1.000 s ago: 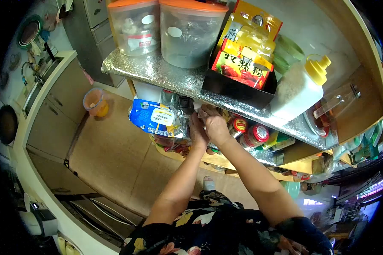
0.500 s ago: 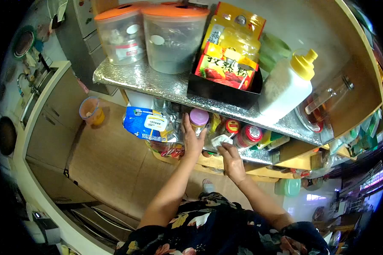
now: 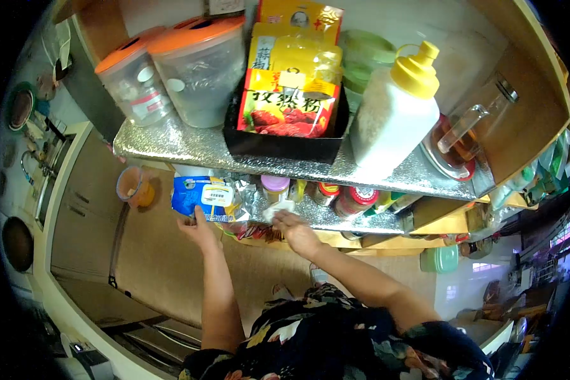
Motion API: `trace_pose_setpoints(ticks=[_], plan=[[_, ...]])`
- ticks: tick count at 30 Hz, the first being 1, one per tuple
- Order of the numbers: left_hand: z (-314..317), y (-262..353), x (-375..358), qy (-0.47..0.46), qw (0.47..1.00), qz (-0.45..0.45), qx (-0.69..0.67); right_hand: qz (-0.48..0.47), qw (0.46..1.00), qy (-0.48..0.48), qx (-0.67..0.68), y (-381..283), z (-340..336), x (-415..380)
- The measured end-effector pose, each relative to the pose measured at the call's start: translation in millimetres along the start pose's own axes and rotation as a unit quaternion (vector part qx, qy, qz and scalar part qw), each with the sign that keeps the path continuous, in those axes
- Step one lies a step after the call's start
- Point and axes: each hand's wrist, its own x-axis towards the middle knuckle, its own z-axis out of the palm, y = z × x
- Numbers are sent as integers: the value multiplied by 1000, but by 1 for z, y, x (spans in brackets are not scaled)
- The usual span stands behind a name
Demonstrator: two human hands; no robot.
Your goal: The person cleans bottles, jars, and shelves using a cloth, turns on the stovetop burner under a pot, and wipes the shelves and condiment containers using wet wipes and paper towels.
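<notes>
My right hand (image 3: 297, 235) is closed on a crumpled white wipe (image 3: 278, 209) at the front of the lower shelf. The wipe is just below a jar with a purple lid (image 3: 275, 183). My left hand (image 3: 201, 233) is at the lower edge of a blue pack of wet wipes (image 3: 202, 197), with the thumb over its front and the other fingers at its bottom edge. To the right of the wipe stand a small red-lidded jar (image 3: 327, 192) and a larger red-lidded jar (image 3: 359, 201).
On the foil-lined upper shelf (image 3: 190, 149) stand orange-lidded containers (image 3: 199, 76), a black box (image 3: 285, 147) of seasoning packets, a yellow-capped white bottle (image 3: 396, 114) and a glass pitcher (image 3: 472, 130). A bucket (image 3: 135, 187) is on the floor at left.
My left hand has left the purple-lidded jar and moved left to the wet wipes pack. My right hand has carried the white wipe left, from the red-lidded jars to below the purple-lidded one.
</notes>
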Motion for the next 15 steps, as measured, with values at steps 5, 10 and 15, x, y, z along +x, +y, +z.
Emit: trace_pose_setpoints(ticks=[5, 10, 15], plan=[[22, 14, -11, -46, 980, -176, -79, -30, 999, -31, 33, 7, -1, 21], [10, -2, 7, -41, 965, -248, -70, 54, 993, -9, -108, 37, -29, -46], [-14, -44, 28, -89, 956, -260, -102, 142, 975, -37, -169, 29, -38, -64]])
